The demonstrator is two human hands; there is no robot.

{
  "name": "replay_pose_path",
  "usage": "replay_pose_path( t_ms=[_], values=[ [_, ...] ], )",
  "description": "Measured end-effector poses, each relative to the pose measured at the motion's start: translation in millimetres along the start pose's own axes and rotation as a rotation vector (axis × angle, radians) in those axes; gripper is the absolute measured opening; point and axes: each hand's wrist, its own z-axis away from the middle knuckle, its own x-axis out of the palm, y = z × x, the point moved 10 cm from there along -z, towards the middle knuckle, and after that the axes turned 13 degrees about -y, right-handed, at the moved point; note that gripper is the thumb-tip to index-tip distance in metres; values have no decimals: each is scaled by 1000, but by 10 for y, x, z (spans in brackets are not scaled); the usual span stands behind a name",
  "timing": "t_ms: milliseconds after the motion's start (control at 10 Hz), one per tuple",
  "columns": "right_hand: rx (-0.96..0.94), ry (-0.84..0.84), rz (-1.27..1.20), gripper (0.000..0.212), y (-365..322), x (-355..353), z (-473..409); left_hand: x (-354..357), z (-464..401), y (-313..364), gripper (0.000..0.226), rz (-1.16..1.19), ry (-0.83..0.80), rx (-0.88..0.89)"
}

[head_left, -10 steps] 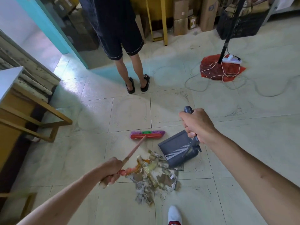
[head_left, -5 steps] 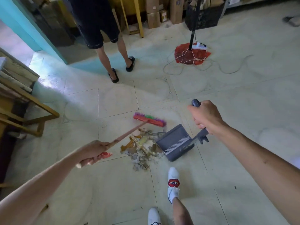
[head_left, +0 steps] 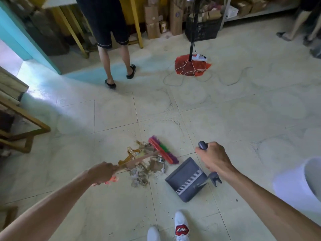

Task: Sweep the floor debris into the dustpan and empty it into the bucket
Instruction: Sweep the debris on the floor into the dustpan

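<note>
A pile of brown and grey paper debris (head_left: 145,164) lies on the pale tiled floor. My left hand (head_left: 102,173) grips the wooden handle of a broom whose red head with purple and green bristles (head_left: 163,152) rests on the far right side of the pile. My right hand (head_left: 214,158) holds the upright handle of a grey dustpan (head_left: 186,179). The pan sits on the floor just right of the debris, its mouth toward the pile. A white bucket (head_left: 298,185) stands at the right edge.
A person in dark shorts and black sandals (head_left: 119,73) stands ahead. A fan stand on a red base (head_left: 192,66) with loose cords is beyond, right. Wooden furniture (head_left: 20,129) is at left. Boxes and a black crate line the far wall. My white shoes (head_left: 180,226) are below.
The broom head has swung round to the pile's right side and now lies diagonally. The view has shifted, bringing the white bucket into sight. The dustpan stays just right of the debris.
</note>
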Motion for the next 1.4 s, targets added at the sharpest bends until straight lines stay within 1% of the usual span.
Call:
replay_pose_path(
  t_ms=[100, 200, 300, 400, 500, 600, 700, 800, 900, 1000, 1100, 1200, 1300, 1400],
  values=[
    [-30, -25, 69, 38, -11, -9, -51, -71, 153, -195, 38, 5, 8, 45],
    [-60, -87, 142, 41, -30, 46, -100, -110, 271, -533, 44, 176, -11, -12],
    [-60, -126, 183, 39, -37, 108, -236, -184, 521, -536, 45, 292, 13, -68],
    [-7, -146, 146, 33, 3, 178, -435, -109, 374, -354, 41, 509, 19, -128],
    [-27, -183, 201, 33, 9, 233, -613, -51, 50, -71, 43, 645, 12, -154],
    [-78, -270, 358, 36, 58, 354, -764, -10, -274, 18, 42, 626, -29, -208],
    [-120, -269, 387, 40, 114, 308, -917, 117, -490, -30, 36, 599, -189, -244],
    [-137, -274, 388, 40, 118, 185, -1070, 109, -543, -225, 24, 482, -228, -363],
    [-160, -298, 376, 39, 115, 140, -1207, -217, -564, -193, 50, 102, 38, -369],
    [-211, -299, 364, 43, 81, 197, -1224, -156, -586, 256, 62, -295, 143, -192],
    [-232, -300, 351, 45, 69, 230, -1186, 143, -508, 430, 46, -346, 85, -174],
    [-231, -304, 338, 41, 11, 176, -1188, 388, -354, 494, 42, -336, 1, -148],
    [-230, -311, 352, 44, -41, 148, -1183, 489, -235, 470, 51, -366, -20, -139],
    [-210, -325, 341, 44, -7, 134, -1162, 633, -133, 524, 61, -425, -64, -85]
  ],
)
